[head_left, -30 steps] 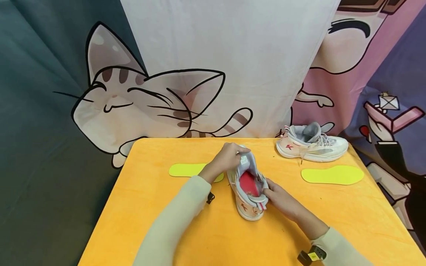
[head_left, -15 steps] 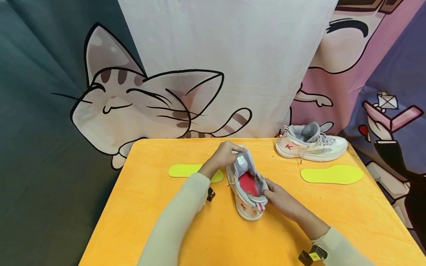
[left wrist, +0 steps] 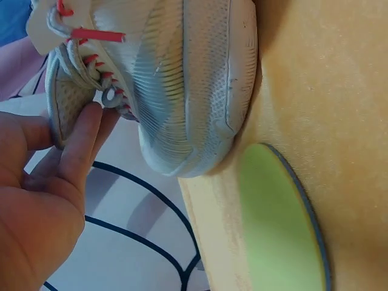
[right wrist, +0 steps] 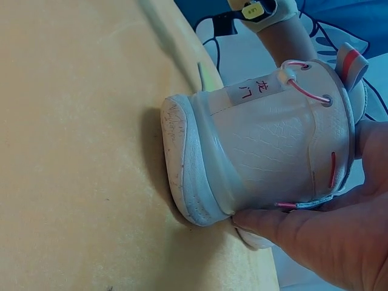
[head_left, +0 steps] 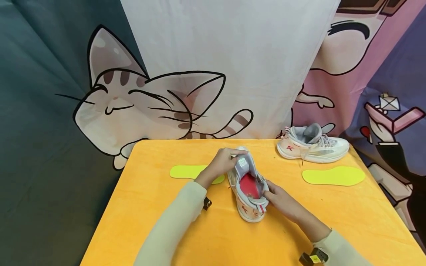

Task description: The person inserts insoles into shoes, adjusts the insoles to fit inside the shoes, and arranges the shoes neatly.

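Little has shifted: your left hand (head_left: 222,162) still pinches the tongue (head_left: 242,165) of the sneaker (head_left: 249,192) at table (head_left: 149,207) centre, your right hand (head_left: 283,201) grips its heel. Green insoles (head_left: 332,175) and a second sneaker (head_left: 313,147) lie beyond.

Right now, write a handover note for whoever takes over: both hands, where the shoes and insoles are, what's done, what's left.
Left hand: pinches the tongue of the near shoe and pulls it open.
Right hand: grips that shoe's heel and steadies it on the orange table.
Near shoe: mid-table, toe pointing away, a red lining showing inside.
Left insole: yellow-green, flat on the table beside the left hand.
Second shoe: upright at the far right corner, with the right insole flat in front of it.
Done: near shoe held open.
Left: both insoles lie outside the shoes; probably they go in.
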Demonstrator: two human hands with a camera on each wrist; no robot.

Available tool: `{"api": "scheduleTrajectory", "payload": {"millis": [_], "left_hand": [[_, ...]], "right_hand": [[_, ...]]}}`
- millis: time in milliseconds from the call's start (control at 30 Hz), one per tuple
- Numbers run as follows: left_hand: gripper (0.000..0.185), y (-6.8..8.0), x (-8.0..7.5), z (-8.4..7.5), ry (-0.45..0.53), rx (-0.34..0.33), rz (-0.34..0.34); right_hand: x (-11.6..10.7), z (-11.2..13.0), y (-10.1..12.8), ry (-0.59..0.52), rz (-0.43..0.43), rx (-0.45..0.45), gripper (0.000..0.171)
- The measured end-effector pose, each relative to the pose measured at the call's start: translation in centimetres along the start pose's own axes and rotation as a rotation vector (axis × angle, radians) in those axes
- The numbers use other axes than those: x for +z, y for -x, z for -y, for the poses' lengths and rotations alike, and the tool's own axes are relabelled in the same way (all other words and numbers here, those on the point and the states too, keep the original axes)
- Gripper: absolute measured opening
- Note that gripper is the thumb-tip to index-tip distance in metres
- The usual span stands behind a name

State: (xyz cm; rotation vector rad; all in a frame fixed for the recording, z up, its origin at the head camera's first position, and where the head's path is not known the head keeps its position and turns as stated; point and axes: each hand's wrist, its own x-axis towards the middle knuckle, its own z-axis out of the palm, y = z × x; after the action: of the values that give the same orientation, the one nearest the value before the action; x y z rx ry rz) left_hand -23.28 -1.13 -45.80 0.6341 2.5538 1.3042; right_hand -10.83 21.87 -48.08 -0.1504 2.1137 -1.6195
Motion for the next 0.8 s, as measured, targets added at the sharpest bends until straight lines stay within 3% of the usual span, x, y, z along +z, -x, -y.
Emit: {"api": "scheduleTrajectory", "payload": {"millis": [633, 800], "left_hand": [[0.030, 0.8, 0.1, -2.4, -0.051, 0.112, 0.046], [0.028, 0.7, 0.6, -2.8, -0.144, 0.119, 0.042]], "right_hand": [[-0.1, -0.1, -0.1, 0.035, -0.002, -0.003, 0.059], [-0.2, -0.1, -0.1, 0.034, 0.012, -0.018, 0.059]]}}
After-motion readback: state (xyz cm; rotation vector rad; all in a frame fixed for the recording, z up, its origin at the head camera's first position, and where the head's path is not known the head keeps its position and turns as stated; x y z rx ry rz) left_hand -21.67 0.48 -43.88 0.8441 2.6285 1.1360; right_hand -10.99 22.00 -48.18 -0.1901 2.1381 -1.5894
